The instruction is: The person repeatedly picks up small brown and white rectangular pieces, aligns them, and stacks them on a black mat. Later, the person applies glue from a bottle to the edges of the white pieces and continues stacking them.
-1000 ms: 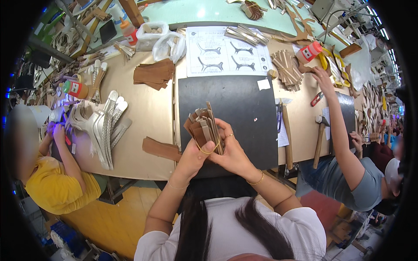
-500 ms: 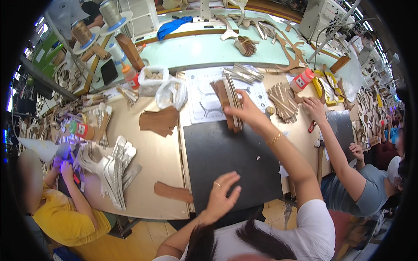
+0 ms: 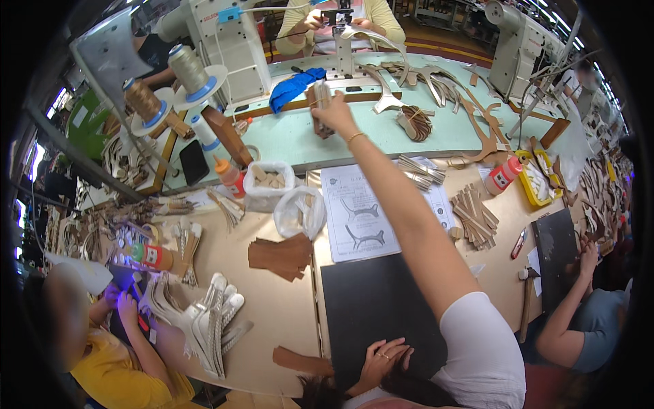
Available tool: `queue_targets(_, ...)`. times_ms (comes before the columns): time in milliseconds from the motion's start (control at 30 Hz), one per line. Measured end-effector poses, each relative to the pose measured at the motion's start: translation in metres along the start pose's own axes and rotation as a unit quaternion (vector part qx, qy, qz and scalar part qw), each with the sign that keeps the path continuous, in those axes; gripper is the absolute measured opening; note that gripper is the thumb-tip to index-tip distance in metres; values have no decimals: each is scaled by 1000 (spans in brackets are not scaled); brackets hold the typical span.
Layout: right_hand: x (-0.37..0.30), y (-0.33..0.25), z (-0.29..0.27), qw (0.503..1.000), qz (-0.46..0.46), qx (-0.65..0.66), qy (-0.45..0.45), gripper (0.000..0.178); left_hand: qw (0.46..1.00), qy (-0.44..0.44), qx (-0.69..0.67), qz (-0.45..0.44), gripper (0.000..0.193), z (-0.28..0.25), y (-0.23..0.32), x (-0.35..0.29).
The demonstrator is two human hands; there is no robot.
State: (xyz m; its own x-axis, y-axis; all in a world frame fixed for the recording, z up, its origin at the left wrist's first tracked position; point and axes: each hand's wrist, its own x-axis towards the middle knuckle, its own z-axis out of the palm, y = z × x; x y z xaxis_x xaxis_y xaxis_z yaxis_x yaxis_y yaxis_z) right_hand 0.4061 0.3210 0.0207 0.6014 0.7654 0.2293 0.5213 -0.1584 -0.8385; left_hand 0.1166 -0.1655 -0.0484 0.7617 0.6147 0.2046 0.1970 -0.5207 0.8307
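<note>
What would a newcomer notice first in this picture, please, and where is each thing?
Probably the right hand, stretched far out over the pale green table and gripping a bundle of strips. Just left of the bundle, the bright blue cloth stands out. The yellow shirt of a co-worker catches the eye at the lower left.
</note>
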Motion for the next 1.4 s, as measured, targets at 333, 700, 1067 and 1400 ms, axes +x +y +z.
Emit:
queue_targets(333,-8,41,-62,913,-72,-379,131,88,996,-47,76,-23,30,5,-6,-10)
queue_targets(700,-32,76,-140,960,-65,-262,72,84,997,-21,71,-8,26,-15,16,12)
queue_targets(1067,-17,18,13,976,68,-209,-2,91,996,91,5,6,28,-4,4,11)
queue_targets(1400,-69,78,-169,950,-77,-268,-138,31,998,48,38,24,26,-15,17,19)
